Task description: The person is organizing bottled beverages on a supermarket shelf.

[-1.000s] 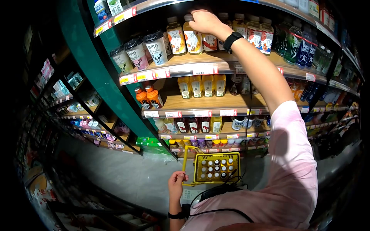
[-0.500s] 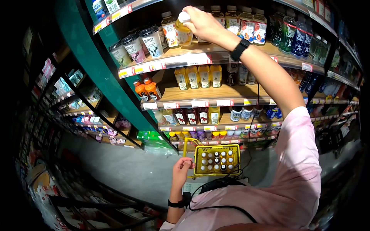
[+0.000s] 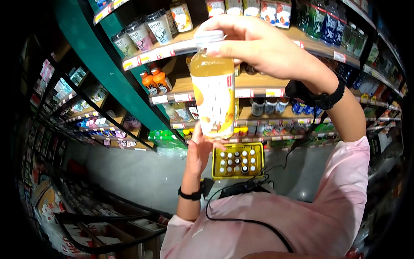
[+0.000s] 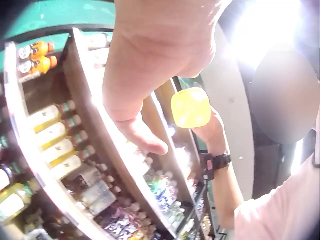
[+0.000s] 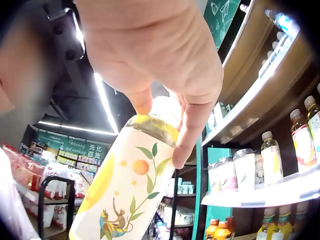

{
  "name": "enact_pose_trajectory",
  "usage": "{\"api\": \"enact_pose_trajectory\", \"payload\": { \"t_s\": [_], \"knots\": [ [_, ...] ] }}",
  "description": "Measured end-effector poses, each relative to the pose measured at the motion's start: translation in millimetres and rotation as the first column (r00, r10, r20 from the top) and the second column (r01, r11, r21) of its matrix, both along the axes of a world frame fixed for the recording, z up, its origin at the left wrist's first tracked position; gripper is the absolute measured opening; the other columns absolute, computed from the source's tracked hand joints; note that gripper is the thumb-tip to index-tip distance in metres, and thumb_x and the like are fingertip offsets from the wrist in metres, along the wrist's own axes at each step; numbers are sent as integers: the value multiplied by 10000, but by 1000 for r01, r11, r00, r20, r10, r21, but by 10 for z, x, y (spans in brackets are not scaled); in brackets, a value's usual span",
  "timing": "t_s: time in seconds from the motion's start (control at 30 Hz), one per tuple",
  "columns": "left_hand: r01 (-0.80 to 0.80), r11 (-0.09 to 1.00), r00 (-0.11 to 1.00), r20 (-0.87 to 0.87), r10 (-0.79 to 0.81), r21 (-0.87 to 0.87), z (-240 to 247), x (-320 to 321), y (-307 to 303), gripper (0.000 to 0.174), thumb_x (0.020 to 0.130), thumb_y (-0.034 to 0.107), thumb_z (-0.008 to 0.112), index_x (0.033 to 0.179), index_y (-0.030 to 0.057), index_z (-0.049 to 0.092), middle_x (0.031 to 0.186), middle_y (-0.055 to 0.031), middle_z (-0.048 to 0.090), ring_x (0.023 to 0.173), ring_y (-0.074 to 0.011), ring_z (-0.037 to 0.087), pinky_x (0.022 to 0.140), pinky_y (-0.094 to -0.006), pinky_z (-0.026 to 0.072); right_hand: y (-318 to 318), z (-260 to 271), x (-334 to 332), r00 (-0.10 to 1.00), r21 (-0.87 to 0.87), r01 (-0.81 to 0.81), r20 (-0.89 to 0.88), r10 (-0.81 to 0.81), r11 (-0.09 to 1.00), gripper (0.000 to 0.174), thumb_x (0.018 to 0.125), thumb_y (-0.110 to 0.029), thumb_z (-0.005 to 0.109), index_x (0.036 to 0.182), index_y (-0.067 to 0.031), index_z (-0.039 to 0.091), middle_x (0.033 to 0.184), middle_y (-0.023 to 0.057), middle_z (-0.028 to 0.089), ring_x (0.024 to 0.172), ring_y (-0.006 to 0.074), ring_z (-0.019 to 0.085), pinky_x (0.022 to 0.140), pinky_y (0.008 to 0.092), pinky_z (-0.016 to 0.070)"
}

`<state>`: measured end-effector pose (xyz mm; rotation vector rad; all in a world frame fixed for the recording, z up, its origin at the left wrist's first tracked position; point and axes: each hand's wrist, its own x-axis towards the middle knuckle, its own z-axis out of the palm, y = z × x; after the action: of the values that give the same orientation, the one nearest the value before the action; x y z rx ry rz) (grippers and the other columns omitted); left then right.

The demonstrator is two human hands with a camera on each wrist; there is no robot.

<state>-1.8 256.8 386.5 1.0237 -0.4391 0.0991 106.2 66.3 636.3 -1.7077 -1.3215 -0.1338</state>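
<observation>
A tea drink bottle [image 3: 213, 101] with a white cap, pale yellow liquid and an orange-and-white label hangs upright in front of the shelves. My right hand [image 3: 263, 47] grips it by the cap and neck, thumb and fingers around the top. In the right wrist view, the label [image 5: 132, 175] shows a fruit branch and a small monkey figure. Below the bottle, my left hand [image 3: 199, 151] is raised with its fingers loosely spread near the bottle's base. The left wrist view shows the yellow bottle base [image 4: 191, 108] apart from the left thumb and fingers.
A yellow basket [image 3: 237, 176] holding several capped bottles stands on the floor below. Ahead are shelves with lidded cups [image 3: 159, 28], another tea bottle [image 3: 181, 17] and orange bottles [image 3: 161, 80]. A black cable [image 3: 258, 220] runs across the body.
My right hand has lifted the tea bottle off the upper shelf and brought it down toward the body. The left hand has risen from beside the basket handle to below the bottle, its fingers spreading.
</observation>
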Motion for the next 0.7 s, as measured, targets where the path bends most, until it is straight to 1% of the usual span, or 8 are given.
{"api": "enact_pose_trajectory", "payload": {
  "t_s": [0.03,0.07,0.13,0.23,0.27,0.5,0.6,0.7],
  "knots": [
    [5,1000,1000,-19,-5,-1,140,-42,-109,926,904,734,444,1477,23,292,1265,-176,597,935,-259,672,767,-360,558,-16,-61,-166,996,-25,36,-85,-38,999,289,937,-245,658,1109,-15,630,942,69,675,860,132,644,719,300,542],
    [42,999,999,15,-42,-12,327,-98,-215,951,876,757,466,1453,14,325,1253,-193,599,935,-271,672,751,-378,566,-23,-91,-241,994,-101,38,-94,-48,994,306,960,-121,626,1240,-9,574,1100,37,641,1035,96,587,907,263,487],
    [62,995,997,-55,-57,78,376,-89,-242,945,843,729,567,1416,2,374,1227,-219,606,873,-274,671,689,-360,561,-24,-182,-273,995,-97,56,-81,-64,994,311,957,-103,627,1251,-17,568,1124,52,638,1060,113,591,929,281,493],
    [7,996,999,53,-12,93,305,-46,-299,853,882,694,546,1383,12,444,1183,-206,627,782,-215,641,646,-326,512,-75,-203,-259,986,-115,114,-105,-126,987,338,963,-124,627,1279,-32,553,1133,50,638,1053,131,604,923,301,505],
    [10,995,999,50,-15,97,294,-51,-304,853,882,694,546,1383,12,444,1183,-206,627,782,-215,641,646,-326,512,-100,-230,-243,989,-69,108,-97,-115,992,365,948,-235,641,1271,-73,592,987,86,661,852,153,661,652,307,585],
    [52,997,994,-103,-45,63,359,-262,-487,867,933,737,359,1400,12,436,1173,-231,650,622,-165,602,572,-267,506,-269,-213,-136,968,-263,132,-174,-182,956,420,973,-294,579,1325,-67,585,1029,70,681,915,136,650,685,299,578],
    [78,991,988,-121,-91,-109,388,-338,-577,794,953,654,460,1316,-52,485,1123,-213,666,653,-144,624,562,-266,523,-239,-325,58,986,-264,81,-122,-117,961,411,971,-305,577,1310,-74,606,1035,45,680,895,117,629,717,302,556],
    [43,995,992,-115,-53,-91,378,-366,-648,809,941,667,470,1321,-46,487,1151,-212,658,631,-130,597,550,-257,509,-200,-301,-105,977,-278,138,-121,-177,951,405,973,-314,574,1307,-88,617,1025,20,677,863,85,592,726,290,520]
  ]
}}
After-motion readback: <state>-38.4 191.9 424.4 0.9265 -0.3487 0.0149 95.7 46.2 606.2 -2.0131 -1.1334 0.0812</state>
